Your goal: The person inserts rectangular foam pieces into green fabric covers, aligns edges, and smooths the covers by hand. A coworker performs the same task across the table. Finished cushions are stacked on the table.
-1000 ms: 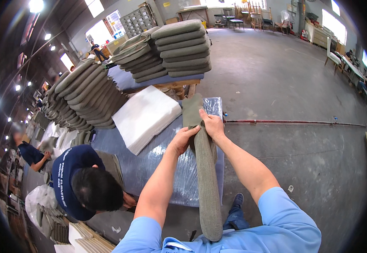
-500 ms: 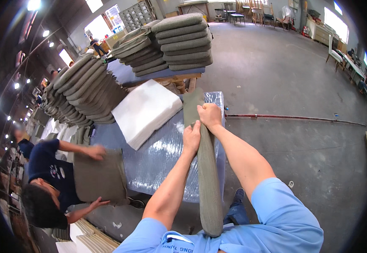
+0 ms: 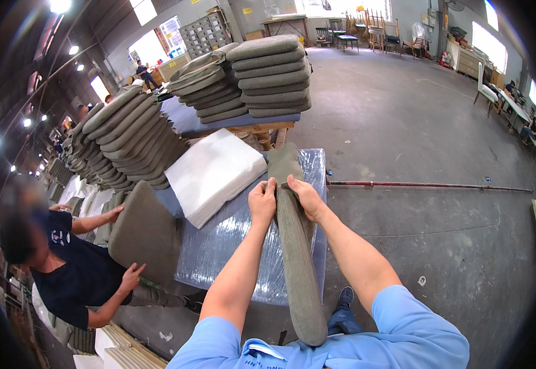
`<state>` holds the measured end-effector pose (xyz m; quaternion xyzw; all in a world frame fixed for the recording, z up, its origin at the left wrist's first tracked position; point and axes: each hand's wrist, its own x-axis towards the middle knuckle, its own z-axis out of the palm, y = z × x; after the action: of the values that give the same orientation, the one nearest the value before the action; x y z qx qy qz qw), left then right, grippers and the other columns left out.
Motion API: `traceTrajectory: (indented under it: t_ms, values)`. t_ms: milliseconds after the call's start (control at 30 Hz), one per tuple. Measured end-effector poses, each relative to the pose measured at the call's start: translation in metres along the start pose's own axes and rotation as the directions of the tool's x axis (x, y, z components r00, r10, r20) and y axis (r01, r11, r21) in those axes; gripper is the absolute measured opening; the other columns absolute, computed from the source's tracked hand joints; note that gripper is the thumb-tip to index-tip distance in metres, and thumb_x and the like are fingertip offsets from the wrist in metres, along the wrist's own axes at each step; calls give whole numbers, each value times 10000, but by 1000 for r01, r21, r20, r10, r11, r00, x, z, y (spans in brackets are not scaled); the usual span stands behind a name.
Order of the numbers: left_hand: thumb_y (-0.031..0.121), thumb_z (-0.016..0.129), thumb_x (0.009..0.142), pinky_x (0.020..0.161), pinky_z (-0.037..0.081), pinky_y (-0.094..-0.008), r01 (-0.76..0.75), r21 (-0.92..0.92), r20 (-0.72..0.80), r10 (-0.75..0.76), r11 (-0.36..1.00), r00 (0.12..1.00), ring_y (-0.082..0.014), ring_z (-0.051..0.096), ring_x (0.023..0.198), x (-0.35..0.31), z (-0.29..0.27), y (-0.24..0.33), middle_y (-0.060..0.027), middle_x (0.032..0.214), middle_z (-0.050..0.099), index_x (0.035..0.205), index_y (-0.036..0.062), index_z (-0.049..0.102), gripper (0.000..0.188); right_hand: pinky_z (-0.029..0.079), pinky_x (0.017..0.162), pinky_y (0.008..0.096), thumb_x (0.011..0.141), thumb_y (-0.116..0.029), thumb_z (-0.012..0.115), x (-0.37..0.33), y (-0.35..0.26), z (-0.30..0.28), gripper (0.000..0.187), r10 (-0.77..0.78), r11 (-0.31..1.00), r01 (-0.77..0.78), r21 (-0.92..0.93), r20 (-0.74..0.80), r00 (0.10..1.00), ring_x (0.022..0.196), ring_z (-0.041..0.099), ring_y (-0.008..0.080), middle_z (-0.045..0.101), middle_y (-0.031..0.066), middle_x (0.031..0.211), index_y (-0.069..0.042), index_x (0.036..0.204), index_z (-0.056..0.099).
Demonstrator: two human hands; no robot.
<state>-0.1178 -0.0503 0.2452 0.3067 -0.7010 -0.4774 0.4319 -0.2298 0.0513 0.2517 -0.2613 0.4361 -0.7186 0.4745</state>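
A grey-green seat cushion (image 3: 300, 270) stands on edge before me, its near end against my shirt. At its far end a loose fabric flap (image 3: 284, 163) of the cover spreads over the plastic-wrapped table. My left hand (image 3: 262, 200) pinches the cover's edge at the left of that end, thumb on top. Opposite it, my right hand (image 3: 305, 197) grips the right side, with its thumb near the flap and its fingers partly hidden behind the cushion. A stack of white padding sheets (image 3: 215, 175) lies just beyond my left hand.
At the left a co-worker (image 3: 74, 255) holds another grey-green cushion (image 3: 148, 237) upright by its sides. Tall stacks of cushions (image 3: 271, 77) stand behind the table (image 3: 231, 258). A long red pole (image 3: 415, 184) lies on the floor at right. Chairs (image 3: 375, 31) line the far wall.
My right hand has come back from the far flap to the cushion's right side, and my hands are now level. The co-worker has leaned back and raised the other cushion.
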Motion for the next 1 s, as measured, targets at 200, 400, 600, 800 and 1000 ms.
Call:
traceTrajectory:
  t_ms: [200,400,600,800,1000]
  values:
    - [312,602,1057,634,426,-301,57,-40,-78,-60,998,995,-104,506,667,31,14,5,-3,679,609,804,18,706,402,514,757,277,1052,-406,622,-12,5,7,387,3,997,-9,-71,-89,996,804,636,110,706,11,942,-30,1090,708]
    - [378,515,1066,669,464,-400,-52,111,-191,72,992,979,-237,589,664,44,45,9,-133,686,634,777,0,666,499,485,727,254,1032,-292,641,-9,10,-2,297,-147,976,105,-190,-225,963,795,608,66,704,-28,904,-15,1030,748]
    - [388,470,1074,706,479,-472,4,271,-244,65,962,968,-377,631,711,50,47,6,-198,744,675,753,7,648,529,473,707,270,1021,-281,641,-4,23,1,299,-238,949,161,-270,-283,929,771,584,69,683,-30,838,-6,975,748]
    - [361,533,1057,851,485,-485,-68,326,-166,128,943,978,-384,651,1010,23,17,17,-204,1025,714,1163,24,665,378,462,696,279,1026,-328,651,0,18,-19,351,-275,945,204,-255,-285,918,777,562,71,670,-18,829,7,953,728]
    - [340,694,975,978,493,-464,12,436,126,-74,900,989,-390,618,1138,-186,-84,-92,-244,1207,657,1299,-14,640,483,294,1202,452,899,-386,784,-85,-13,-9,941,-251,935,187,-301,-190,949,1493,318,353,348,243,1604,-33,1607,276]
